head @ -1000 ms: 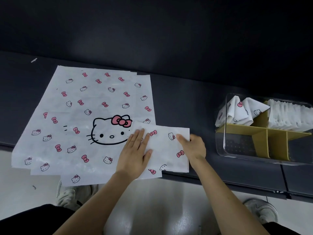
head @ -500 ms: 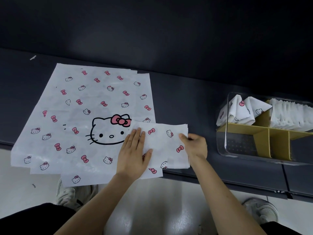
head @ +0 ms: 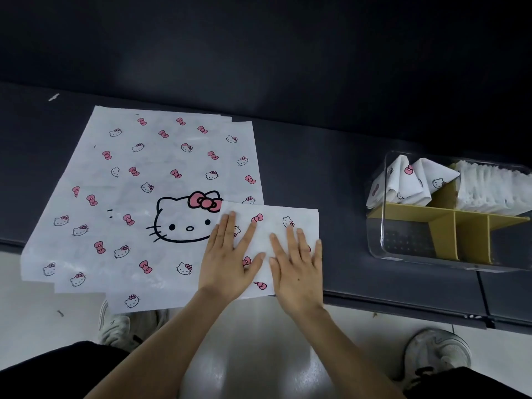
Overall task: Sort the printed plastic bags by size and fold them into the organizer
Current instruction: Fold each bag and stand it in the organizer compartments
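Both hands, left (head: 227, 260) and right (head: 298, 267), press flat on a folded bag (head: 276, 226) at the desk's (head: 331, 168) front edge.

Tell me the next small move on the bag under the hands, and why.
Probably fold the bag in half again. Both the left hand and right hand press flat on it, so the crease looks set, yet it lies much broader than the folded bags standing in the organizer.
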Tool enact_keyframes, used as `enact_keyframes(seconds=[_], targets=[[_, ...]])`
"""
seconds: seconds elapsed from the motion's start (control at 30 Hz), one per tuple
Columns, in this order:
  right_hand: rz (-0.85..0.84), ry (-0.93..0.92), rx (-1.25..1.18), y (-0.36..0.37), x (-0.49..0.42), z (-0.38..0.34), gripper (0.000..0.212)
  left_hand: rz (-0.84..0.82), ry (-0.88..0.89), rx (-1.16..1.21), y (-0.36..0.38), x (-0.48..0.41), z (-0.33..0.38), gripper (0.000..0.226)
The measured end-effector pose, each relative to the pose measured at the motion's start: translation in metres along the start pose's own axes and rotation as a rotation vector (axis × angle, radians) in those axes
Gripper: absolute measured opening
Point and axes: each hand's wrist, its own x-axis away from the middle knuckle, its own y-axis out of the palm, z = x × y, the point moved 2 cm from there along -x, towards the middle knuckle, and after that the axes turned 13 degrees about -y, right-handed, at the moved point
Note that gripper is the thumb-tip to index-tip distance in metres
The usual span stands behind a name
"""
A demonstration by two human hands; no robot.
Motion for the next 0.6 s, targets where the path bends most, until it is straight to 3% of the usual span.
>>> enact_keyframes(seconds=[0.17, 0.23, 0.3, 0.4, 0.53, 0.6], targets=[[-0.151, 0.061, 0.018, -0.006, 0.03, 0.035, 0.053, 0.007, -0.01, -0.011, 0.001, 0.001, -0.001, 0.067], [-0.187, 0.084, -0.035, -0.018, 0.033, 0.041, 0.066, 0.004, -0.008, -0.021, 0.001, 0.001, -0.001, 0.067], [-0.143, 0.144, -0.089, -0.032, 0.014, 0.042, 0.076, 0.004, -0.004, -0.021, 0.002, 0.0, -0.001, 0.067], [0.06, 0.1, -0.061, -0.05, -0.035, 0.046, 0.049, -0.002, -0.003, -0.031, 0.003, 0.0, -0.001, 0.067], [-0.246, 0.032, -0.063, -0.058, -0.086, 0.055, 0.059, -0.015, -0.003, -0.038, 0.003, 0.001, -0.002, 0.067], [-0.308, 0.027, -0.076, -0.063, -0.096, 0.061, 0.052, -0.023, 0.002, -0.039, 0.002, 0.0, -0.001, 0.068]])
